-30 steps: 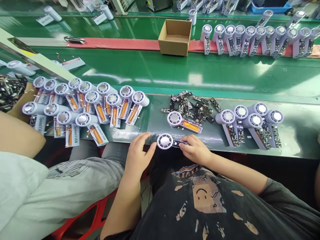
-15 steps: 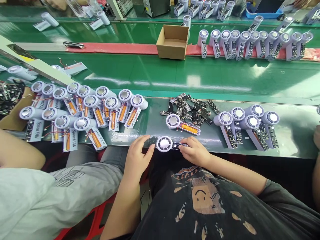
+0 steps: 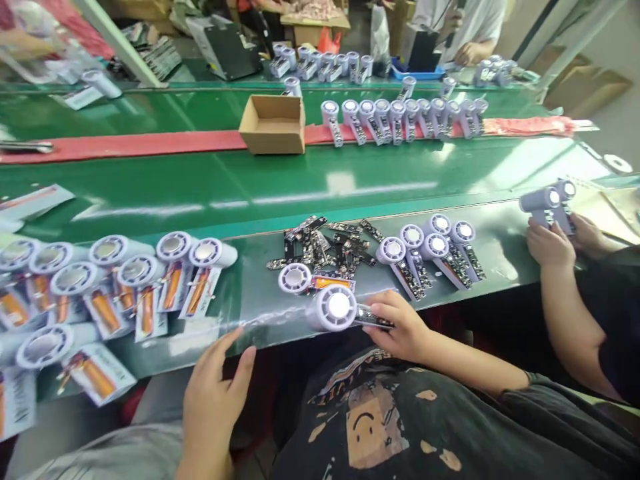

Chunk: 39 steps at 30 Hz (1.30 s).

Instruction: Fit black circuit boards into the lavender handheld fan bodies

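Note:
My right hand (image 3: 400,327) grips the handle of a lilac handheld fan (image 3: 334,309), whose round vented end faces up over the table's front edge. A dark circuit board shows along that handle. My left hand (image 3: 215,387) is empty, its thumb and fingers apart, to the left of the fan near the edge. Just behind the held fan lies another fan (image 3: 295,278) with an orange battery (image 3: 331,283) in its open handle. Beyond it is a loose pile of narrow black circuit boards (image 3: 335,243).
Several fans with boards (image 3: 438,245) stand right of the pile. Many battery-fitted fans (image 3: 110,250) crowd the left. A cardboard box (image 3: 275,143) and a row of fans (image 3: 367,110) sit on the red strip. At right, a co-worker's hands (image 3: 553,247) hold fans.
The view has swung to the right, bringing the co-worker's hands into sight. My right hand has lifted the fan slightly, and my left hand has drawn away from it to the left.

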Each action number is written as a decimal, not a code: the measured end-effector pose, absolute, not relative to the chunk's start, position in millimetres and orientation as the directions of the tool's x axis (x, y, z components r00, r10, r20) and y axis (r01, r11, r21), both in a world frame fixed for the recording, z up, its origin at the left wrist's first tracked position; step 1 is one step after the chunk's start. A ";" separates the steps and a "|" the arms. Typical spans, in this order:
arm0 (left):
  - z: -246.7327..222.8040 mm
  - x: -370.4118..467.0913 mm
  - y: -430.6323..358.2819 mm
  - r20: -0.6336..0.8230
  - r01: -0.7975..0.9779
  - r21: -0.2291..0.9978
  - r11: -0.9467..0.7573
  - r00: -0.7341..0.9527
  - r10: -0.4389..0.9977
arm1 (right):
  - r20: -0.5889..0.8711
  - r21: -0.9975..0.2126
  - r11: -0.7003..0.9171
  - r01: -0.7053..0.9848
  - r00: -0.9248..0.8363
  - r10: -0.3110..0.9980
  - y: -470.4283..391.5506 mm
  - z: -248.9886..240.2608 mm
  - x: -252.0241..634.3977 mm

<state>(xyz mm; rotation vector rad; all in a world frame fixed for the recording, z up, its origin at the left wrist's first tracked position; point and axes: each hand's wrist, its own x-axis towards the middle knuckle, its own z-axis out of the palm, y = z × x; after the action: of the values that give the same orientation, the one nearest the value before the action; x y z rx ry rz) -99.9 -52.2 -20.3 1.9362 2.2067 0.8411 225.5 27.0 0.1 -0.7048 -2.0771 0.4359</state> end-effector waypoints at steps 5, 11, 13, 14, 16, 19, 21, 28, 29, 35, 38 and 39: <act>-1.4 -50.7 -25.1 0.508 0.860 0.415 -0.297 0.051 0.860 | 0.524 -0.504 0.558 0.659 -0.281 0.804 19.9 -0.8 264.0; 8.4 34.2 30.8 0.495 0.804 0.155 -0.574 0.440 0.750 | 0.348 -0.289 0.275 0.917 -0.167 0.922 26.7 -14.5 258.6; 7.4 42.4 41.4 0.418 0.855 0.083 -0.512 0.436 0.797 | 0.323 -0.252 0.237 0.938 -0.149 0.935 27.9 -14.3 256.2; 6.4 42.3 44.7 0.380 0.869 0.058 -0.491 0.436 0.816 | 0.308 -0.236 0.234 0.943 -0.156 0.939 28.2 -13.8 255.9; 3.2 36.8 48.4 0.317 0.870 0.020 -0.493 0.463 0.828 | 0.275 -0.212 0.235 0.949 -0.173 0.946 28.8 -13.1 257.2; -2.7 25.0 48.1 0.260 0.841 -0.028 -0.540 0.528 0.808 | 0.287 -0.206 0.251 0.946 -0.187 0.940 32.4 -13.0 260.6; -5.4 19.0 44.6 0.247 0.822 -0.044 -0.568 0.560 0.791 | 0.318 -0.220 0.256 0.941 -0.179 0.931 36.7 -13.3 262.1; -3.8 11.1 22.4 0.254 0.742 -0.071 -0.667 0.660 0.707 | 0.256 -0.211 0.170 0.962 -0.114 0.960 45.1 -11.8 257.0; -4.0 11.1 20.3 0.257 0.735 -0.066 -0.675 0.666 0.700 | 0.254 -0.207 0.166 0.964 -0.111 0.961 45.2 -11.3 255.7; -8.9 10.8 18.7 0.268 0.710 -0.042 -0.703 0.686 0.677 | 0.264 -0.196 0.148 0.969 -0.093 0.960 46.7 -11.1 256.3; -7.9 8.3 18.6 0.279 0.705 -0.066 -0.706 0.692 0.665 | 0.281 -0.223 0.125 0.967 -0.059 0.958 45.0 -14.3 264.0; -7.1 7.3 18.2 0.285 0.703 -0.071 -0.708 0.694 0.661 | 0.290 -0.233 0.112 0.966 -0.041 0.956 44.5 -15.7 267.2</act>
<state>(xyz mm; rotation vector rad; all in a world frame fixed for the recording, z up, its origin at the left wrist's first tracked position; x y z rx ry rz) 7.3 18.2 -7.1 3.0507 1.2386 0.3997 267.2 44.5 -15.7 -1.8730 -2.0283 -0.0362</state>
